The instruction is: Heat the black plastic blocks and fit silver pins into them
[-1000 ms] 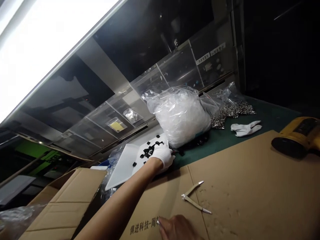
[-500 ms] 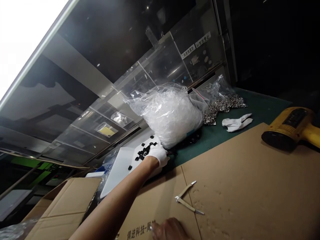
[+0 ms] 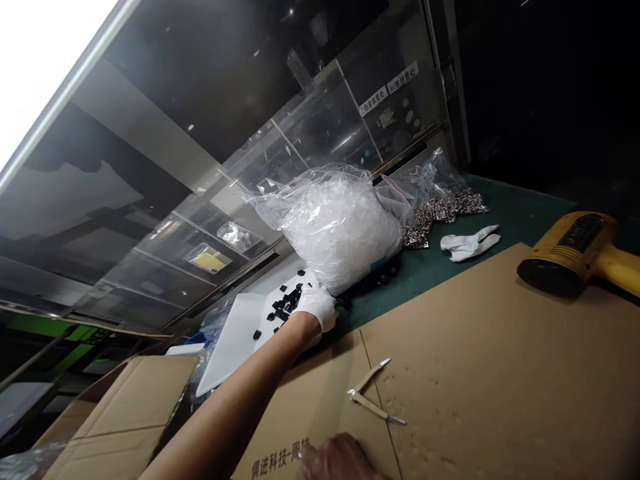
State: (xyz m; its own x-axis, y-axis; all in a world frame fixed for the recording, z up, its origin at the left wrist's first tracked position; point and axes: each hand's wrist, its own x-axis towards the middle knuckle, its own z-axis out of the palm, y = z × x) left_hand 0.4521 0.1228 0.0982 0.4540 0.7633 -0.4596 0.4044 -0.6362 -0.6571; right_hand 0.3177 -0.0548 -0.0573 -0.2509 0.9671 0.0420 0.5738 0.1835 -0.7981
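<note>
Covering a white tray's [image 3: 226, 339] edge: left hand [image 3: 317, 307]; I'm not seeing whether its fingers are gripping.
Black pieces [image 3: 287, 304]: are lying beside those fingers, in the tray.
Cardboard [image 3: 490, 353]: is lying under the right hand [image 3: 336, 459], fingers' closure unclear.

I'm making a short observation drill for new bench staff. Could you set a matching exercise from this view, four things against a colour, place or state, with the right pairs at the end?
Things
1. left hand
2. small two-handled tool
3. power tool
4. black pieces

Colour, place or state
A. spread in a V on the cardboard
B. scattered on a white surface
C. gloved in white
D. mostly yellow, with a dark end

Right pairs: 1-C, 2-A, 3-D, 4-B
</note>
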